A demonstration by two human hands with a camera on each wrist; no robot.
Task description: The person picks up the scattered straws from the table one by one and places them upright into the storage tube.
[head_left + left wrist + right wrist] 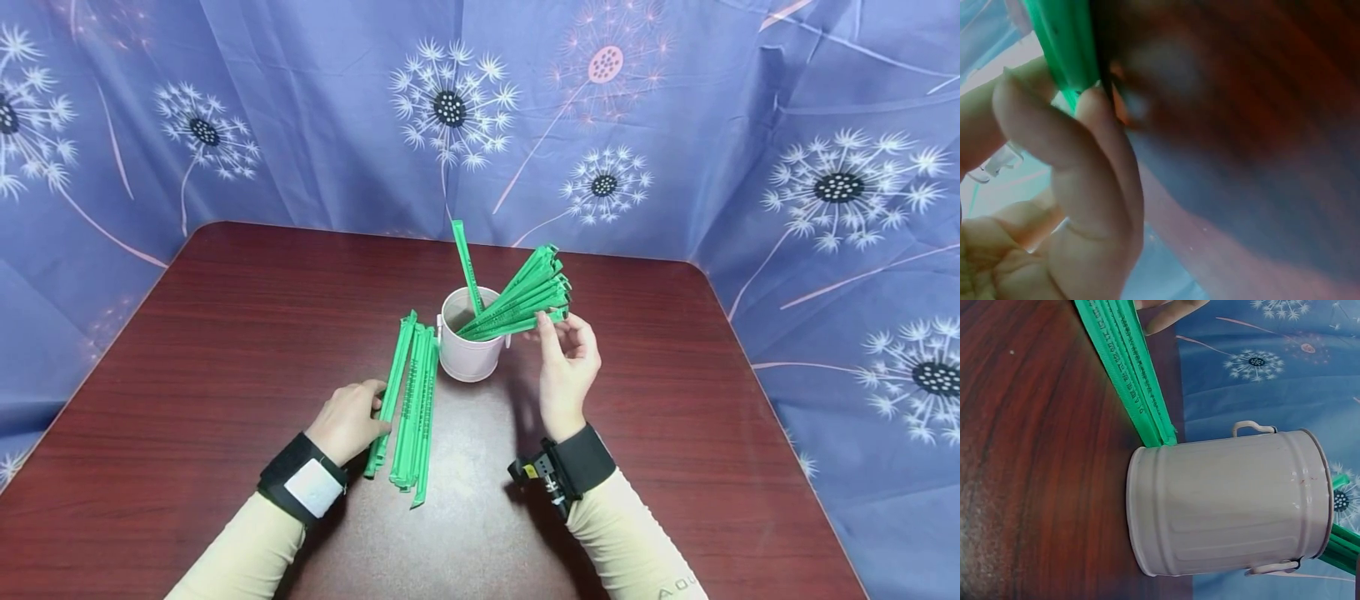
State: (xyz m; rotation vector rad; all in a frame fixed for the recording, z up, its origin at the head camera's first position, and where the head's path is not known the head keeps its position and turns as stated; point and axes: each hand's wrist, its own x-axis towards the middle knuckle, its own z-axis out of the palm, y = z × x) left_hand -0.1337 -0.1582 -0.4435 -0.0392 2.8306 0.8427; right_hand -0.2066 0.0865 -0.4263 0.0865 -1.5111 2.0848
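Note:
A small white metal bucket (471,354) with side handles stands upright on the table. Inside it a fan of slim green wrapped sticks (517,300) leans right, while one single stick (467,265) leans toward the back. My right hand (567,367) is right of the bucket, thumb and fingers pinching the outer end of the lowest stick in the fan. Left of the bucket, more green sticks (412,408) lie on the table. My left hand (349,422) grips the leftmost few sticks (393,375) there; its curled fingers (1085,181) touch green wrapping in the left wrist view.
The dark red wooden table (247,358) has its far edge against a blue curtain (315,125) with a dandelion print. In the right wrist view, the bucket (1229,506) appears sideways, with green sticks (1125,369) on the table beside its base.

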